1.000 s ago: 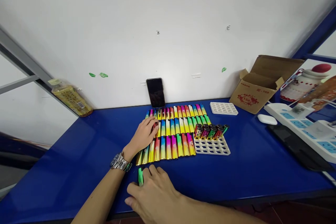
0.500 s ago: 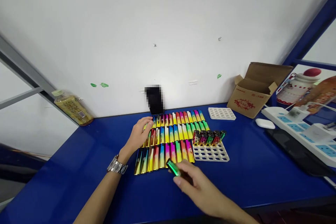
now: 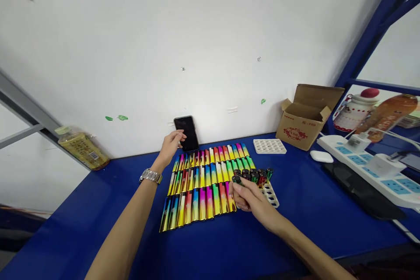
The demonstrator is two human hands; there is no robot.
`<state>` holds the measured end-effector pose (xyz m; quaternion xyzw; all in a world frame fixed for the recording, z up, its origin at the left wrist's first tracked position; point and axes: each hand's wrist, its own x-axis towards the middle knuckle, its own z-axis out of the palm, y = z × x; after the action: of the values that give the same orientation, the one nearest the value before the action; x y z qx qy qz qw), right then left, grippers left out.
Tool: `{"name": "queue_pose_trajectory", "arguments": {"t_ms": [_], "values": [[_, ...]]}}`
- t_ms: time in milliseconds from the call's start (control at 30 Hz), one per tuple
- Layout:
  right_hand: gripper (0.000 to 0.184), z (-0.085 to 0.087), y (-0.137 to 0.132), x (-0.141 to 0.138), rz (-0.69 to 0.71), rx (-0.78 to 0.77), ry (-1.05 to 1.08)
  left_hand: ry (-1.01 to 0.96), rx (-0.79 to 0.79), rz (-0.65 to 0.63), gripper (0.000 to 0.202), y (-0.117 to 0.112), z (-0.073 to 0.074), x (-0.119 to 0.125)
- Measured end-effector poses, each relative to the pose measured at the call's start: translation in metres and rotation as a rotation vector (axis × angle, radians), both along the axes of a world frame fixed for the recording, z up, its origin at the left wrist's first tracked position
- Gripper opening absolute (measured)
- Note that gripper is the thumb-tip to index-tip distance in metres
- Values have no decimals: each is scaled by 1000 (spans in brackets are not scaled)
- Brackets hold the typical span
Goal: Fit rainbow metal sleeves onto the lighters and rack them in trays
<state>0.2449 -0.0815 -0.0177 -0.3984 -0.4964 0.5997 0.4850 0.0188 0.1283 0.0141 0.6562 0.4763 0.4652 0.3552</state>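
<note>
My right hand is closed around a lighter, its black top showing above the fingers and its body mostly hidden by them. That hand is over the near left part of a white holed tray, where several lighters stand upright in the back holes. Raised in front of a black phone, my left hand has loosely bent fingers, with nothing visible in them. Between and below the hands, shiny multicoloured lighters lie side by side in three rows on the blue table.
Another white holed tray lies near the wall, beside an open cardboard box. At right are a white earphone case, a black flat object and a power strip with plugs. A bottle leans at the far left.
My right hand has moved up with the lighter, from in front of the nearest row to the tray, turning the lighter upright. My left hand has lifted from the rows' left end toward the phone.
</note>
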Motion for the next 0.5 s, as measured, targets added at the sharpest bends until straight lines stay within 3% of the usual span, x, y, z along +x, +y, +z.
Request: {"name": "queue_pose_trajectory", "arguments": {"t_ms": [167,400,500], "values": [[56,-7,10,4,35,-90,95,51,16,-16,39,-32,2,11],[55,1,13,4,-41,-212,222,378,-1,-387,36,-103,-22,46],[54,1,14,3,-118,-278,256,482,40,-420,40,-119,-31,54]]}}
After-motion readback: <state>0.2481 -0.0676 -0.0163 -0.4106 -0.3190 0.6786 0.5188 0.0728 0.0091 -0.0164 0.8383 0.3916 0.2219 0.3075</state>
